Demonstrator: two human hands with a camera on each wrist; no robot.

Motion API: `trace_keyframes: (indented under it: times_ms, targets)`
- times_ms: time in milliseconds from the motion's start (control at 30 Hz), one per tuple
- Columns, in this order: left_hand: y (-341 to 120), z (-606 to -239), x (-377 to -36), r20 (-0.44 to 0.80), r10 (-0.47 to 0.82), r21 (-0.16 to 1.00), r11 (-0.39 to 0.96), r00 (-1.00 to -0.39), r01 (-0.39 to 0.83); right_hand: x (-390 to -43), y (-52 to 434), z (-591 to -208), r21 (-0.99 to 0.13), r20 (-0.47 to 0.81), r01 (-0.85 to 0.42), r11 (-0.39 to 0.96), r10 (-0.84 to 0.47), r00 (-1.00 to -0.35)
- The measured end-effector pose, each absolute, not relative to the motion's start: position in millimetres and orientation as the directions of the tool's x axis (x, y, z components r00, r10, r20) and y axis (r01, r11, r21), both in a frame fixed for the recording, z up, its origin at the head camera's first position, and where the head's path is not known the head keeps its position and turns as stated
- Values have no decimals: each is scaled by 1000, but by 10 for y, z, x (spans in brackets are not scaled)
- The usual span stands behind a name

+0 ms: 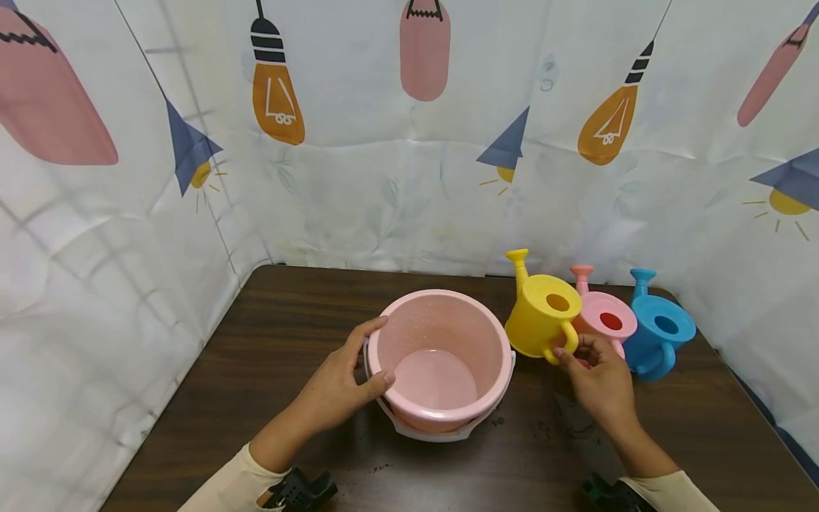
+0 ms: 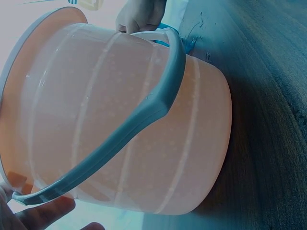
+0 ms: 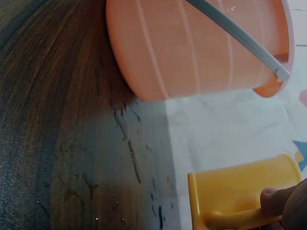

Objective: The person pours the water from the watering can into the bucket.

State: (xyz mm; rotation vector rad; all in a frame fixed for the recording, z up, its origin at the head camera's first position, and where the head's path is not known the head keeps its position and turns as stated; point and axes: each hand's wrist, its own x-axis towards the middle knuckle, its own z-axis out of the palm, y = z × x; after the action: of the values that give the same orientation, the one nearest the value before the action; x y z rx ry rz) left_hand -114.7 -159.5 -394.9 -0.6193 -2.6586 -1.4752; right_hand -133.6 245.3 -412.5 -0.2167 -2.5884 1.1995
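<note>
White curtain (image 1: 348, 206) (lamp-printed), dark table (image 1: 256, 355).

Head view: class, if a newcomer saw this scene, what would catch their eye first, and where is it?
Probably the big pink bucket in the middle of the dark table, with the left hand touching its rim. Next, the bright yellow can just right of it, its handle pinched by the right hand. Beyond that, the pink can and blue can stand in line at the right.
</note>
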Motion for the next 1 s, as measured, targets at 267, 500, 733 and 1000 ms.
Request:
trace_keyframes:
  times_ms: [267, 500, 733, 1000]
  targets:
    - [-1588, -3946, -1157, 224, 327, 811, 460, -918, 361, -1371, 2460, -4208, -766, 188, 8, 643, 236, -953]
    - [-1594, -3960, -1153, 229, 325, 806, 465, -918, 366, -1385, 2462, -4269, -758, 195, 5, 652, 233, -953]
    - [-1600, -3966, -1153, 236, 322, 798, 474, -917, 372, -1395, 2451, -4310, -770, 166, 25, 638, 238, -957]
    - [-1598, -3954, -1147, 221, 322, 805, 473, -920, 359, -1407, 2446, -4350, -765, 156, 45, 643, 253, -955]
